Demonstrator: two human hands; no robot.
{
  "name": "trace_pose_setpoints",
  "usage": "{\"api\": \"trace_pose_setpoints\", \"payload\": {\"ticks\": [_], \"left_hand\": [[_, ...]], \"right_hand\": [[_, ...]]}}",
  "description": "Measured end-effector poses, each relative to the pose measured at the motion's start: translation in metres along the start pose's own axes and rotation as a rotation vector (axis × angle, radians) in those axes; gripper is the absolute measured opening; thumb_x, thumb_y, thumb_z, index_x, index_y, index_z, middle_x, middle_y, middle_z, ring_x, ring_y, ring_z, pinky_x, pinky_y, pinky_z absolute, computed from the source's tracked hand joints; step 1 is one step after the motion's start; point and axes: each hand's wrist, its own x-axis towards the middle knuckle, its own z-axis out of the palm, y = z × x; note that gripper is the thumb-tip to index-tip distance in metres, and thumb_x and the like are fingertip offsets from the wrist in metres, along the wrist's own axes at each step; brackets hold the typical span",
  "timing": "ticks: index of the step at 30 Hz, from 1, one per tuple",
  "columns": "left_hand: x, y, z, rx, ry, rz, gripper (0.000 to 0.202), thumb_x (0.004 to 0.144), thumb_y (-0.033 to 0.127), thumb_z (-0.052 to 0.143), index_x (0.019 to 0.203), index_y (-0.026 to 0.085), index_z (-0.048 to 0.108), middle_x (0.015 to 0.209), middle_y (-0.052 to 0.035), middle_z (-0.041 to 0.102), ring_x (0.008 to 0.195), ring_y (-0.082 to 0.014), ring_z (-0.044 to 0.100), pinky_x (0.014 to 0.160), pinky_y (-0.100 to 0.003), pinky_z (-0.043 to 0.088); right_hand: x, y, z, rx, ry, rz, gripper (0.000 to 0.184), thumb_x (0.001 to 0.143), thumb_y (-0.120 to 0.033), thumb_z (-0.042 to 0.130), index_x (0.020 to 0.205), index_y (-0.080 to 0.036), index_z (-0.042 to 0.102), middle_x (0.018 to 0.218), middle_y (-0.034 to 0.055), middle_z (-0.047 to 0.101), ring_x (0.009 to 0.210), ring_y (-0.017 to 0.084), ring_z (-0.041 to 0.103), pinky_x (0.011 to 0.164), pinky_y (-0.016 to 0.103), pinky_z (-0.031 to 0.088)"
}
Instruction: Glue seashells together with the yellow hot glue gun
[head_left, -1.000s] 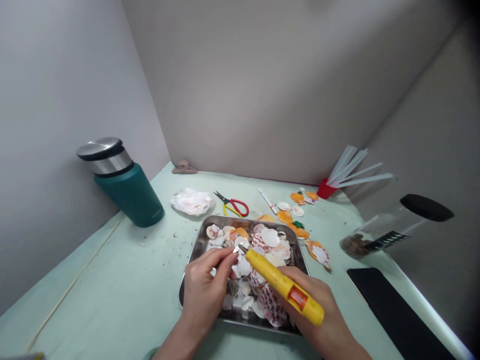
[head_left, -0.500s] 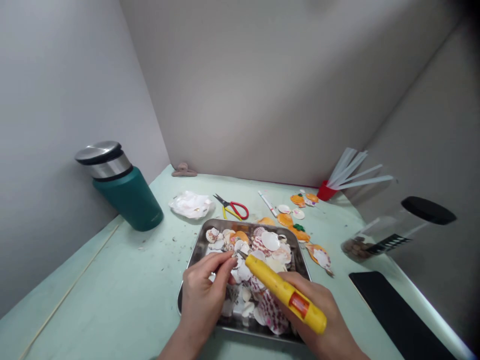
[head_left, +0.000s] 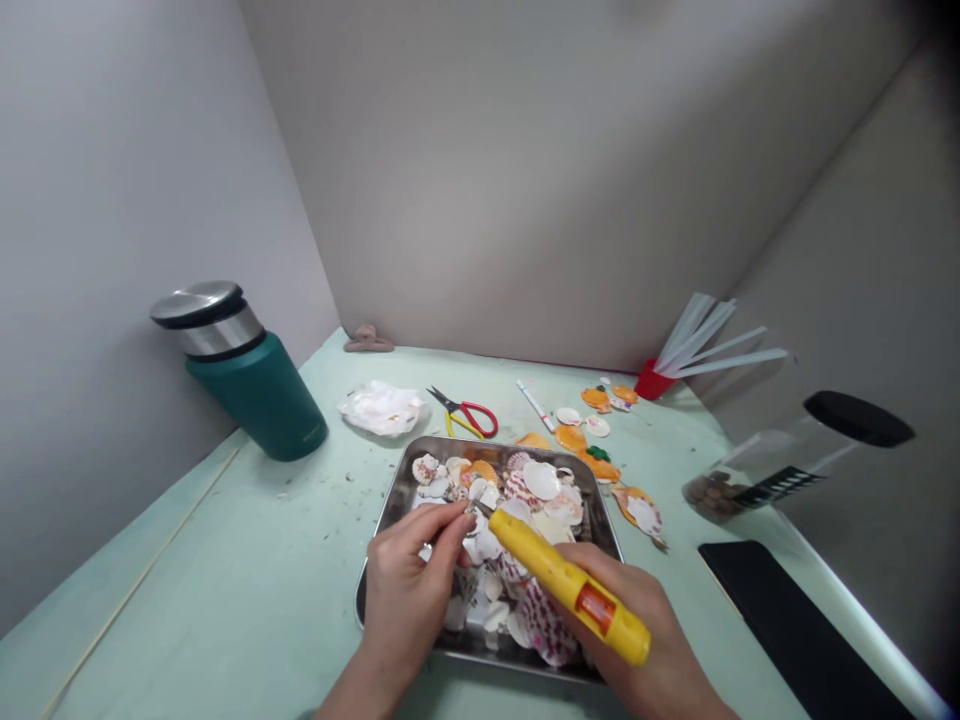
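Observation:
My right hand is closed around a yellow glue gun with an orange window near its rear. The metal nozzle points up and left, close to the fingertips of my left hand. Thumb and forefinger of that left hand are pinched together; whatever they hold is too small to make out. Both hands are over a metal tray heaped with seashells. Among them are a white shell, a purple-speckled shell and an orange shell. My hands and the tool cover part of the heap.
Behind the tray lie red-and-yellow-handled pliers, a white plastic bundle and a marker. Decorated orange shells lie to the right. A green bottle, a red cup of translucent sticks and a jar stand around.
Almost nothing differs. The glue gun has shifted very slightly left, its nozzle staying by my left fingertips.

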Motion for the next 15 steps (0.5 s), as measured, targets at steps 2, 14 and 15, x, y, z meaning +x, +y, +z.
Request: {"api": "trace_pose_setpoints", "payload": {"ticks": [2,14,15], "left_hand": [[0.0000,0.0002,0.0002,0.001,-0.002,-0.008,0.012,0.082,0.021,0.059,0.082,0.017,0.071,0.059,0.0011,0.066,0.047,-0.0112,0.059,0.055,-0.022,0.049],[0.0014,0.0021,0.0000,-0.059,-0.044,-0.129,0.015,0.082,0.027,0.060,0.080,0.018,0.072,0.052,0.0018,0.066,0.046,-0.0113,0.058,0.052,-0.020,0.048],[0.0014,0.0022,-0.0002,-0.067,-0.047,-0.138,0.016,0.082,0.028,0.060,0.079,0.018,0.072,0.052,0.0015,0.066,0.046,-0.0115,0.059,0.051,-0.020,0.048]], "right_hand": [[0.0002,-0.0001,0.0000,0.000,0.008,0.007,0.016,0.083,-0.028,0.055,0.092,-0.019,0.064,0.078,0.0035,0.070,0.061,0.017,0.064,0.054,0.022,0.050],[0.0004,-0.0002,0.0015,0.022,-0.026,-0.003,0.017,0.085,-0.030,0.053,0.093,-0.019,0.064,0.080,0.0035,0.071,0.063,0.016,0.065,0.057,0.022,0.050],[0.0003,0.0000,0.0016,0.025,-0.027,-0.001,0.017,0.085,-0.030,0.053,0.093,-0.019,0.064,0.080,0.0036,0.071,0.063,0.016,0.065,0.057,0.022,0.050]]}}
